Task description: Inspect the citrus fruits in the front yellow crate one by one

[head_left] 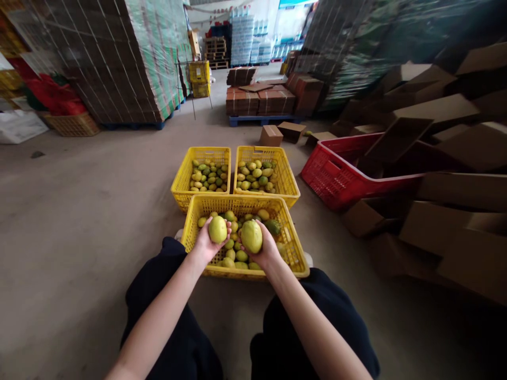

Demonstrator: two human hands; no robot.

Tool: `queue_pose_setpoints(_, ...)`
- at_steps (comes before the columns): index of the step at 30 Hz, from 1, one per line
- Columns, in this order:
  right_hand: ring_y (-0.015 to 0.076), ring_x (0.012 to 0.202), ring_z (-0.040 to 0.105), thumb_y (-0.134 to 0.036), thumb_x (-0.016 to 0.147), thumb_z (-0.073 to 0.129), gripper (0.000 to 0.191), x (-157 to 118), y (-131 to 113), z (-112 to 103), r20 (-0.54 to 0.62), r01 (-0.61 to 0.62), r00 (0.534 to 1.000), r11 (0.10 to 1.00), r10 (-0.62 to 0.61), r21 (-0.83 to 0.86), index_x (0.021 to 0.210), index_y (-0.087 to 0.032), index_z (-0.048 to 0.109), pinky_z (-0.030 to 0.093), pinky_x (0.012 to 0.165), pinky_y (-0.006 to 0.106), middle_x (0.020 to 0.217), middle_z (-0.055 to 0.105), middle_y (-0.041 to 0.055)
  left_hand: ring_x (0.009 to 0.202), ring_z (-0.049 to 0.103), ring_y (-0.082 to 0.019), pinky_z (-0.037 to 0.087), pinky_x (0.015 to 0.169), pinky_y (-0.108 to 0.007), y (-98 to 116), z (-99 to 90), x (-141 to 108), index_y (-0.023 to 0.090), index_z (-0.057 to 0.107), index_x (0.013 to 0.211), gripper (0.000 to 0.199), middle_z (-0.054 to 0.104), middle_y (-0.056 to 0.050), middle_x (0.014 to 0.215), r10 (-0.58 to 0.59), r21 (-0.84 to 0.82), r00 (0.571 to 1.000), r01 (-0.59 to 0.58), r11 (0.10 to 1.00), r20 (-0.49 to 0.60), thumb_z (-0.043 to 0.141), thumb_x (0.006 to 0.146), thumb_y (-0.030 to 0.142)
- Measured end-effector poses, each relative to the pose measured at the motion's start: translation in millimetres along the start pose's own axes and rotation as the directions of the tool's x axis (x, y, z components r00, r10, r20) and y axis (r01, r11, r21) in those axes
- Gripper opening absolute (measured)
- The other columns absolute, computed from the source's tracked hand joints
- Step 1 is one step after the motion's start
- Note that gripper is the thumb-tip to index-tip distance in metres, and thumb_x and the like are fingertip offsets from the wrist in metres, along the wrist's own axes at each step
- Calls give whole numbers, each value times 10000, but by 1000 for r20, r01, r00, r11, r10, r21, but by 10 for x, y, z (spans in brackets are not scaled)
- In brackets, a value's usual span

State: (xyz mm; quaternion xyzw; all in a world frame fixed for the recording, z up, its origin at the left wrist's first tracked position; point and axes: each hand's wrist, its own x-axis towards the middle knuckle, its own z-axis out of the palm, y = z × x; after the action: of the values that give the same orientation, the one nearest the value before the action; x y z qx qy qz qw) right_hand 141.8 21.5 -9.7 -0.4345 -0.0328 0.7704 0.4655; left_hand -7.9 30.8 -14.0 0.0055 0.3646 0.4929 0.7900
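Note:
My left hand (204, 244) is closed around a smooth yellow-green fruit (217, 229), round to oval. A second, slightly larger yellow-green fruit (252, 236) rests in the grip of my right hand (267, 245). Their exact kind I cannot tell. Both hands are above the near yellow plastic crate (293, 248), which has more of these fruits inside, some yellow and some green, such as a dark green one (272, 227). The hands and forearms hide part of its contents. Beyond it, two more yellow crates stand side by side, the left one (180, 182) and the right one (291, 182), both holding similar fruits.
To the right, a red crate (332, 184) stands among heaped cardboard boxes (443, 221). Small cartons (271, 135) lie beyond the crates, before a blue pallet (257, 120) with stacked flat cardboard. Wrapped tall stacks (119, 58) rise at the left. My knees flank the near crate.

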Motion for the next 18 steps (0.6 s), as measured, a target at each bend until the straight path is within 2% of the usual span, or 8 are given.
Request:
queue_pose_setpoints(4,134,415,560,-394,897,402,303,29,19,-1,-145,-1,989,1000,-2,-20,744,-185,560,470,423,243,503,613,0,588,633,-144,563,555,-256,-11,8,3,85,601,907,307,647,-70,701,10,-35,998,-12,999,-61,427,904,338)
queue_pose_setpoints(7,135,450,569,-366,855,475,215,29,20,12,-181,43,983,999,-42,-1,742,-200,550,487,465,250,507,603,-15,571,624,-149,577,587,-295,5,34,-14,106,594,905,243,630,-45,658,52,-56,989,-61,997,-142,521,853,331)
queue_pose_setpoints(10,163,478,585,-384,859,423,258,39,14,3,-172,-21,985,999,26,26,738,-193,547,481,457,270,496,582,5,561,625,-158,575,568,-303,21,23,-11,106,578,872,259,624,-60,641,22,-72,983,-36,997,-183,447,887,329)
queue_pose_setpoints(14,174,475,587,-382,887,331,317,72,26,-36,-169,-60,983,998,65,36,769,-187,552,473,437,283,506,579,19,601,648,-183,576,561,-327,17,-20,-4,91,572,874,348,643,-98,694,-58,-32,989,54,998,-136,327,925,332)
queue_pose_setpoints(16,173,487,595,-385,883,350,304,76,33,-43,-152,-51,987,998,55,31,788,-184,558,487,451,287,522,591,21,609,648,-184,577,561,-321,12,-26,-9,86,572,877,359,639,-92,694,-88,0,991,89,996,-105,375,913,383)
queue_pose_setpoints(18,168,506,603,-394,862,412,279,59,32,-35,-86,-46,995,999,47,14,802,-171,567,496,458,275,554,614,33,624,646,-176,569,545,-275,7,-21,-13,76,577,891,350,638,-91,706,-113,50,992,116,992,-55,461,880,406)
